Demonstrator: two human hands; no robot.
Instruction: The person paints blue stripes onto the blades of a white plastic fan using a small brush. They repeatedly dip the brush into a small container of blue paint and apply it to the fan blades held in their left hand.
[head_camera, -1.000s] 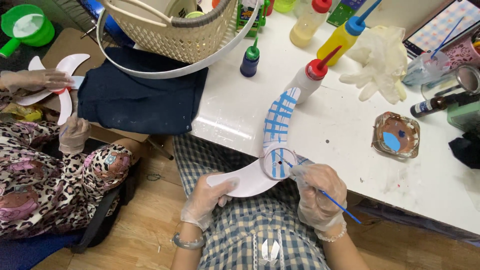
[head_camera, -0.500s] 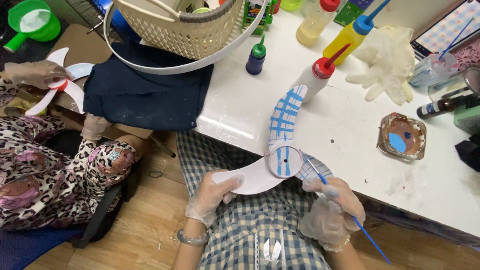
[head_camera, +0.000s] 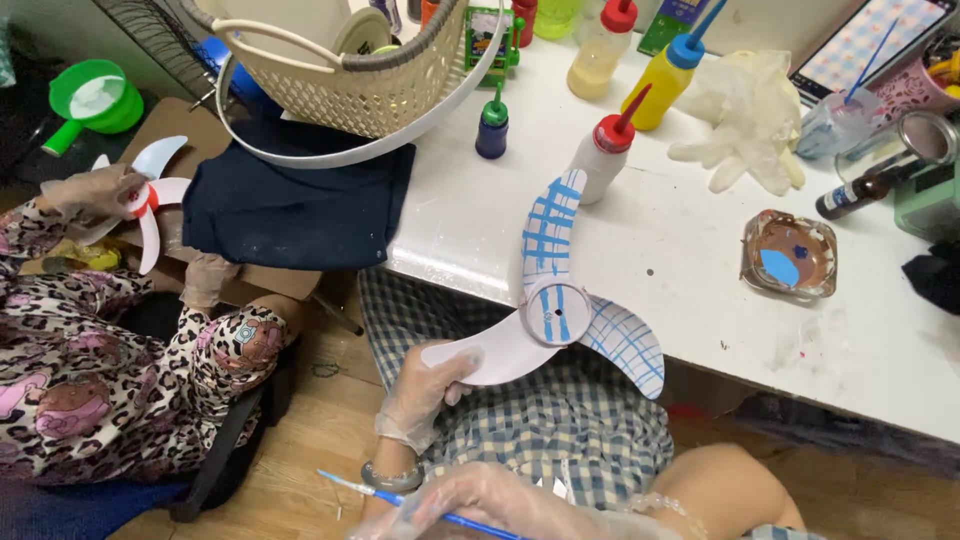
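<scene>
Left hand (head_camera: 425, 395), gloved, pinching the bare white blade of a three-bladed fan propeller (head_camera: 553, 315), fingers closed on the blade tip from below and behind. Propeller held in the air just off the near edge of the counter (head_camera: 700, 260), hub over the lap, one blue-gridded blade reaching up over the counter edge, another gridded blade slanting down to the right.

Right hand (head_camera: 500, 505), also gloved, low in the frame and well apart from the propeller, fingers wrapped narrowly round a thin blue paintbrush (head_camera: 400, 497); bristle end pointing left, away from the blades.

Probably light, thin moulded plastic: stiff at the hub, springy toward the blade tips, likely slick under a glove. Blue lines possibly wet, so best held by the unpainted blade or the hub rim, clear of the grid strokes.

On the counter: red-capped squeeze bottle (head_camera: 600, 155) just beyond the upper blade, yellow bottle (head_camera: 655, 85) behind it, small blue bottle (head_camera: 492, 125), a crumpled spare glove (head_camera: 745, 125), a paint dish (head_camera: 790, 255) with a blue blob toward the right edge. Woven basket (head_camera: 370, 85) at the far left corner, dark cloth (head_camera: 300, 205) hanging beside it.

At left, another person in a leopard-print sleeve holding a second white propeller (head_camera: 150, 195).
</scene>
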